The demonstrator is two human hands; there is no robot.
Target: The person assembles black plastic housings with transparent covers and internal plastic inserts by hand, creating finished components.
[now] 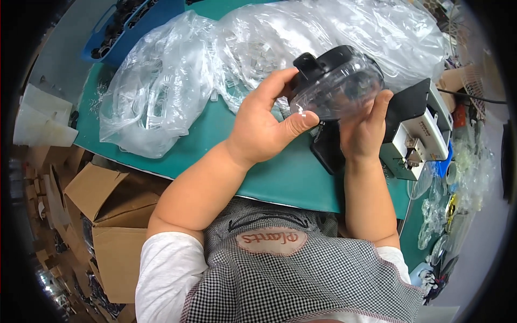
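Observation:
A clear, rounded plastic container with a black part along its far side [339,89] is held tilted above the table. Its kind is not certain. My left hand [258,126] grips its left end, thumb on the near clear wall and fingers around the black tab. On the right, my right hand [362,132] supports it, thumb up along the clear side; most of its fingers are hidden behind the container. Just beneath and right of my hands lies a flat black object [327,153], partly covered.
Clear plastic bags [161,81] filled with small clear parts spread across the far side of the green table [215,175]. A white and black machine [414,137] stands at right, with a cable behind. A blue basket [102,40] holds black pieces. An open cardboard box [121,253] is at lower left.

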